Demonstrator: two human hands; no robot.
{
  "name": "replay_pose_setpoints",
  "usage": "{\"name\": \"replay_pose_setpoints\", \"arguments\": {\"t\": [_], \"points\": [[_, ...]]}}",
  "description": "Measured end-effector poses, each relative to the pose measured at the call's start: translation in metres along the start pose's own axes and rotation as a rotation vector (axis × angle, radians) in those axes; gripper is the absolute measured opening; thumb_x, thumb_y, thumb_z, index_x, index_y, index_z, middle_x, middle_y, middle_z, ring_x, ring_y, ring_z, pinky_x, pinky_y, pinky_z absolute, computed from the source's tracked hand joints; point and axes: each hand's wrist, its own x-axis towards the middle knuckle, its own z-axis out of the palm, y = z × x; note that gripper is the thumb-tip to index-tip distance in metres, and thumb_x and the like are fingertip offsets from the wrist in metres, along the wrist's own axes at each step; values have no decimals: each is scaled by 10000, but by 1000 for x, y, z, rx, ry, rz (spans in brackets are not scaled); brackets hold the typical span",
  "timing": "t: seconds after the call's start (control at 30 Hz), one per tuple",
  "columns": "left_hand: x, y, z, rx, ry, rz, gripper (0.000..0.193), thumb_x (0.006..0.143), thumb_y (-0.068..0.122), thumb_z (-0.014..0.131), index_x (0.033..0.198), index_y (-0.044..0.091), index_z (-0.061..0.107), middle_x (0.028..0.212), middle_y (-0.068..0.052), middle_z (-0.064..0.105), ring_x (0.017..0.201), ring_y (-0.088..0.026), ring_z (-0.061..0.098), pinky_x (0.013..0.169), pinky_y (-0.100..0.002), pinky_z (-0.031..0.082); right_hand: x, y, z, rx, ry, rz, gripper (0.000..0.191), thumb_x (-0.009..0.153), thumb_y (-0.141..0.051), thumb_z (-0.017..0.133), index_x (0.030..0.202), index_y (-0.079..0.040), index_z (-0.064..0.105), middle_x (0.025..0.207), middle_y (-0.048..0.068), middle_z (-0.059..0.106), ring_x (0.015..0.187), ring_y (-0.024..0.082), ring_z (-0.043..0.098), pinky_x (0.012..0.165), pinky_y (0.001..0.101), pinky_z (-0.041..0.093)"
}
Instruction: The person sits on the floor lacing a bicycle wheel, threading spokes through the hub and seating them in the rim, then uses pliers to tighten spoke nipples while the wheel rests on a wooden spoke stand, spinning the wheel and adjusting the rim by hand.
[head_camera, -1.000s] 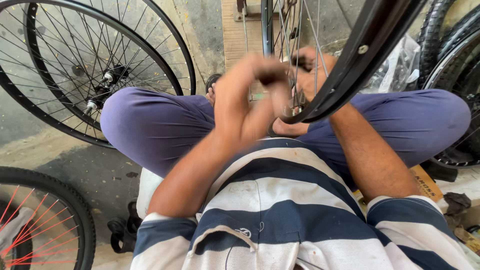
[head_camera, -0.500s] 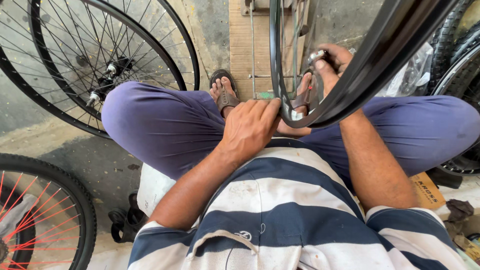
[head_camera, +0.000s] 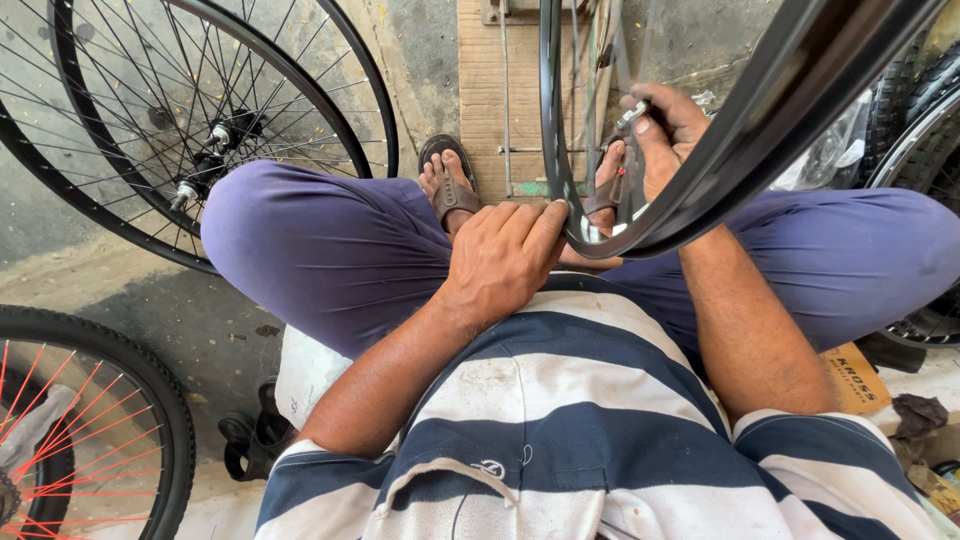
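I sit with knees apart in purple trousers and a striped shirt. A black bicycle rim with thin spokes stands upright between my legs. My left hand rests on the rim's lower edge, fingers curled against it. My right hand is raised inside the rim, pinching a small silver tool at a spoke. My feet in brown sandals rest on a wooden board ahead.
Two spoked black wheels lean at the left. A tyred wheel with red spokes stands at the lower left. More tyres crowd the right. A cardboard box lies by my right thigh.
The view has tilted so my feet and the board show. My left hand dropped from the raised cluster to the rim's lower edge. My right hand stays up at the spokes.
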Motion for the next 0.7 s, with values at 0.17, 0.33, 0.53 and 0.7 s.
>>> {"name": "replay_pose_setpoints", "arguments": {"t": [0.17, 0.33, 0.53, 0.7], "points": [[2, 1, -2, 10, -3, -2, 391, 917, 139, 758, 1260, 9, 623, 1052, -81, 680, 915, -226, 665, 787, -363, 522, -1, 2, 3, 32, 44, 103, 258, 1106, 18, 552, 1344, -34, 637, 1227, 101, 714, 1084, 125, 659, 958, 288, 573], [27, 13, -32, -23, 0, 32, 368, 886, 143, 808, 1204, 12, 677, 902, -62, 652, 817, -224, 653, 715, -368, 495, -2, 9, 2, 37, 40, 73, 260, 1120, 23, 550, 1367, -27, 614, 1257, 105, 705, 1120, 127, 670, 979, 283, 573], [52, 38, -86, -325, 182, 116, 390, 865, 191, 865, 1108, -22, 645, 860, -103, 644, 691, -249, 594, 633, -366, 439, 0, 11, 2, 163, 46, 98, 265, 1103, 19, 543, 1354, -24, 617, 1231, 98, 707, 964, 99, 632, 879, 269, 566], [40, 24, -52, -190, 138, 135, 376, 899, 200, 867, 1149, 17, 652, 902, -74, 634, 785, -248, 607, 687, -383, 455, 0, 3, 3, 73, 21, 36, 273, 1127, 24, 547, 1389, -15, 613, 1251, 91, 684, 1057, 113, 625, 955, 281, 558]]}}
